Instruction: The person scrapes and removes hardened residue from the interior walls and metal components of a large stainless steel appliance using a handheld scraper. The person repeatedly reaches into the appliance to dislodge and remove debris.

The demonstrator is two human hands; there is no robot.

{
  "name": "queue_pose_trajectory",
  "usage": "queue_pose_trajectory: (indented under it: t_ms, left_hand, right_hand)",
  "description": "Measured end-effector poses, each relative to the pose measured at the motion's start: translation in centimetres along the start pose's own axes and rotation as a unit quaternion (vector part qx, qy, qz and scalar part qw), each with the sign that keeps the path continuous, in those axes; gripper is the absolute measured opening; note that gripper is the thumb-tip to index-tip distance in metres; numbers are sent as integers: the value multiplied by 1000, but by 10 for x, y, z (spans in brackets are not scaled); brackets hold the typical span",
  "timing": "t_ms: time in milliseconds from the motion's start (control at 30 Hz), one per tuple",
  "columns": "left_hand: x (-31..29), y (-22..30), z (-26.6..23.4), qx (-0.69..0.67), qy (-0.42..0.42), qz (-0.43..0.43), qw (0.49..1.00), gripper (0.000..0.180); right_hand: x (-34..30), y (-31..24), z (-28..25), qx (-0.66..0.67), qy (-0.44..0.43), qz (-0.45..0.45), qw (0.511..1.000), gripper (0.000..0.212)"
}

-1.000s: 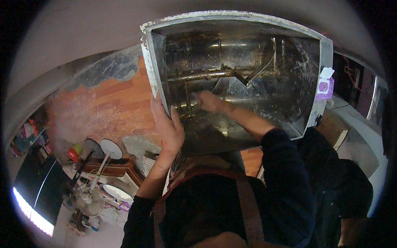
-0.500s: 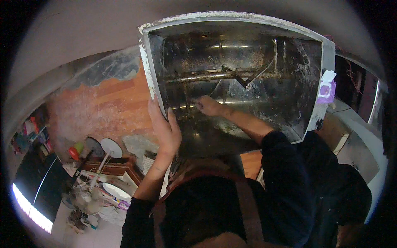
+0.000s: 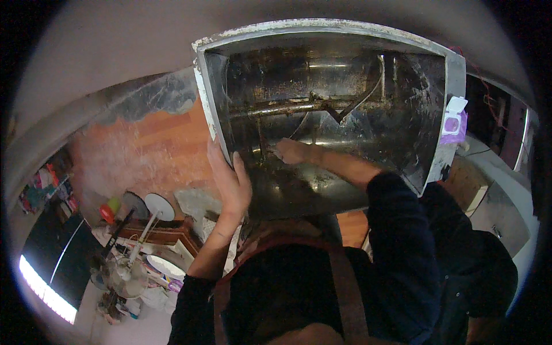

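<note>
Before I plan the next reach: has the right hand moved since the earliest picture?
Yes, slightly. Judged against the bar inside the metal box, the right hand now sits a little farther below it in the picture.

Metal tub (image 3: 322, 26) bearing a pack (image 3: 453, 125)
The purple pack lies on the right rim, white lid (image 3: 457, 104) raised.

Wall (image 3: 109, 57): rose plain and greyish, right across the far side!
Floor (image 3: 167, 138): spread orange-brown, wood-patterned, whitened in patches.
Brown furniture (image 3: 179, 231): showed an edge at left.
Bright strip (image 3: 47, 290): blazed white, lower left!
</note>
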State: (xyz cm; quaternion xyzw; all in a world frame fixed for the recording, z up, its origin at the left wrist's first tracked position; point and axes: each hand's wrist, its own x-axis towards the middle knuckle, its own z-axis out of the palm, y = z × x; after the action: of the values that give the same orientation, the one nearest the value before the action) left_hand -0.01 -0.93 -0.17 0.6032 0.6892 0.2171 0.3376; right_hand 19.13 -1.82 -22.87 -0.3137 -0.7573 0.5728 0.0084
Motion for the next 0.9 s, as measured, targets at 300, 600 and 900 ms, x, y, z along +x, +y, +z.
queue_pose_trajectory:
  t_ms: [300, 600, 900]
  left_hand:
    - [-2, 1, -2, 34, 2, 21, 999, 53]
    - [0, -1, 0, 51, 13, 34, 998, 53]
    - [12, 15, -8, -26, -4, 45, 999, 60]
  right_hand:
    - [3, -38, -20, 58, 51, 150, 986, 40]
    - [2, -28, -25, -116, 36, 118, 986, 41]
    - [25, -107, -84, -326, -60, 114, 936, 24]
